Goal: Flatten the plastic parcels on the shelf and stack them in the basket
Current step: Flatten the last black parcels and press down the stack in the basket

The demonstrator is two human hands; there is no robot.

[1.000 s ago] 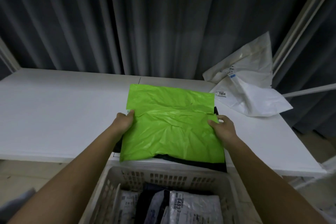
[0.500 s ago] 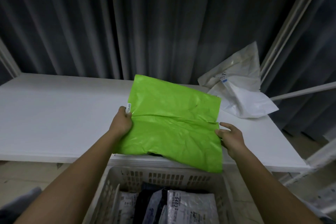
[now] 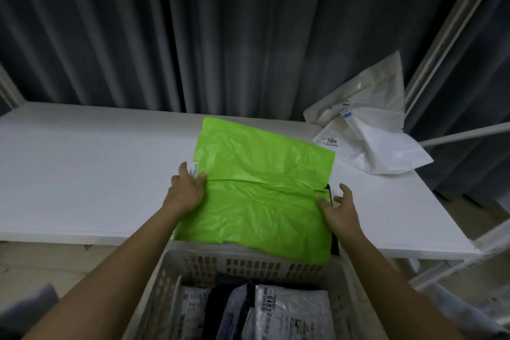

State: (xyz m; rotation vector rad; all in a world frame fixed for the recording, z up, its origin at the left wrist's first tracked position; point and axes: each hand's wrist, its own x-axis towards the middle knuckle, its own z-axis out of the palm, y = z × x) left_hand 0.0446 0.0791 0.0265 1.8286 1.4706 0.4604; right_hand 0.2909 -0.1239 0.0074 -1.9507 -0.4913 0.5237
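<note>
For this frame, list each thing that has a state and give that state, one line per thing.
green parcel: lying flattish on the shelf edge, near corner overhanging the basket, wrinkled.
left hand: grips the parcel's left edge.
right hand: fingers spread, touching the parcel's right edge.
white parcels: crumpled in a heap at the shelf's right back, not flattened.
basket: partly filled with parcels.
shelf: bears the green and white parcels.

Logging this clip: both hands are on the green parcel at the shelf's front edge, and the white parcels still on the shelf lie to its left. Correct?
Not quite. In the head view the white parcels lie to the right of the green parcel, not the left. The left hand and right hand are on it at the shelf front edge.
</note>
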